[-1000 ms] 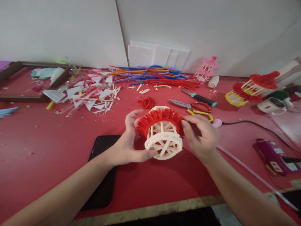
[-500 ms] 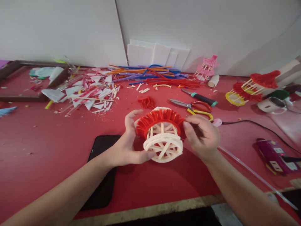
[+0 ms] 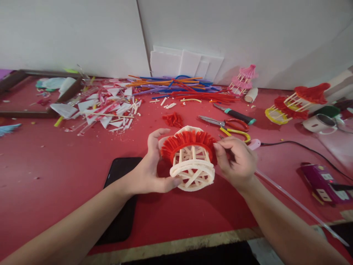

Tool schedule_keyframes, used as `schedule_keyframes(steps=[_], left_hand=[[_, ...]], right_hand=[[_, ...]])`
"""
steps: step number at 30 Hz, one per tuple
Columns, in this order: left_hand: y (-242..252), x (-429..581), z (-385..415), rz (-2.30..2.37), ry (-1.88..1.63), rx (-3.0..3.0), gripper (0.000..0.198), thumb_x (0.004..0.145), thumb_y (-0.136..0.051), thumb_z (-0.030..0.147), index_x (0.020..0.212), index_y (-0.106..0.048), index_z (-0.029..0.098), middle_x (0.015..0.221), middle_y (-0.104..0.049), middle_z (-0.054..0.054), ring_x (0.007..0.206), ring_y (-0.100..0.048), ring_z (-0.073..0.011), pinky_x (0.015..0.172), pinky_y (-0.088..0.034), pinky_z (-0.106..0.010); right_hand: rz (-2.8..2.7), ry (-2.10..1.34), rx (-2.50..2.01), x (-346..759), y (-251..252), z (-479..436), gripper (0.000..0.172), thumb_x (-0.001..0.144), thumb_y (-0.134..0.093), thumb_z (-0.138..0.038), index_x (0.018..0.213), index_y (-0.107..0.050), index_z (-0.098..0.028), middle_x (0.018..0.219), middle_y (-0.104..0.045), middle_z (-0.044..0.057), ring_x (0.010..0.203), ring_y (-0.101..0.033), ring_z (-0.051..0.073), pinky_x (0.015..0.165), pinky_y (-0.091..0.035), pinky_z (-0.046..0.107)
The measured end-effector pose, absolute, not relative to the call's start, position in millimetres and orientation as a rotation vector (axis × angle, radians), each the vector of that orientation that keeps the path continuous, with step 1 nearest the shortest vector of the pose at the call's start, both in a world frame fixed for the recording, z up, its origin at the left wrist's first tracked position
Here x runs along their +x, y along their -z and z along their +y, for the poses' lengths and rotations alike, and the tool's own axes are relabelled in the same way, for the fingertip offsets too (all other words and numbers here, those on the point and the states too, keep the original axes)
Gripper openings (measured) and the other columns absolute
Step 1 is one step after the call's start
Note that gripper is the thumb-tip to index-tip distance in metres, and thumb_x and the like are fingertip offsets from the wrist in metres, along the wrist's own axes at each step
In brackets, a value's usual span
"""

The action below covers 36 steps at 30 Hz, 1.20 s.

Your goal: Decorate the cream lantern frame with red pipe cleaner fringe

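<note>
A small cream stick lantern frame (image 3: 192,170) with a red pipe-cleaner fringe (image 3: 189,140) round its upper ring is held above the red table (image 3: 55,162). My left hand (image 3: 153,167) grips it from the left, thumb under the lower ring and fingers curled behind the fringe. My right hand (image 3: 237,162) pinches the fringe at its right edge with thumb and forefinger.
A black phone (image 3: 118,198) lies under my left forearm. Behind the lantern are red fringe scraps (image 3: 172,120), scissors (image 3: 224,123), a cutter (image 3: 234,115), a heap of coloured pipe cleaners (image 3: 179,88) and white scraps (image 3: 104,108). Finished lanterns (image 3: 296,103) stand at right, a purple box (image 3: 324,184) nearer.
The lantern has tilted slightly, its lower ring turned a little further from me. My right fingers have shifted a little along the fringe's right edge. Both hands keep their hold.
</note>
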State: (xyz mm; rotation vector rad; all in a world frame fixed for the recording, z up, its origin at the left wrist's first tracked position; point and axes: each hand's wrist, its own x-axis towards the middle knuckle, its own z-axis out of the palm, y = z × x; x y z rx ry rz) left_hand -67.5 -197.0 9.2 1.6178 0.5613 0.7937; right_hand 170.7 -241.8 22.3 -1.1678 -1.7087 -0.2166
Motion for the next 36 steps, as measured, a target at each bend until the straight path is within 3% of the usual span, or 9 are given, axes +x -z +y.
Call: schedule_keyframes(steps=[9, 30, 36], left_hand=[[-11.3, -65.8, -197.0, 0.557, -0.813, 1.614, 0.090, 0.075, -0.082, 0.036, 0.138, -0.018, 0.030, 0.132, -0.054, -0.012, 0.121, -0.065, -0.0324, 0.105, -0.054, -0.053], [-15.1, -65.5, -200.8, 0.537, -0.797, 1.653, 0.088, 0.076, -0.080, 0.036, 0.138, -0.018, 0.029, 0.133, -0.053, -0.013, 0.120, -0.063, -0.0307, 0.106, -0.053, -0.051], [-15.5, -63.7, -198.6, 0.558, -0.841, 1.670, 0.087, 0.076, -0.080, 0.038, 0.137, -0.019, 0.028, 0.130, -0.054, -0.012, 0.120, -0.063, -0.0305, 0.103, -0.054, -0.047]], right_hand=[[-1.672, 0.060, -1.209, 171.0, -22.0, -242.3, 0.003, 0.094, -0.063, -0.020, 0.093, -0.066, -0.020, 0.080, -0.073, 0.000, 0.070, -0.067, 0.012, 0.065, -0.053, 0.025], [-1.702, 0.080, -1.192, 172.3, -23.0, -243.7, 0.011, 0.091, -0.062, -0.019, 0.081, -0.061, -0.023, 0.067, -0.065, -0.003, 0.061, -0.061, 0.013, 0.056, -0.048, 0.027], [-1.715, 0.101, -1.185, 173.3, -21.3, -242.5, 0.008, 0.093, -0.062, -0.019, 0.086, -0.064, -0.022, 0.074, -0.070, -0.001, 0.066, -0.065, 0.013, 0.062, -0.053, 0.027]])
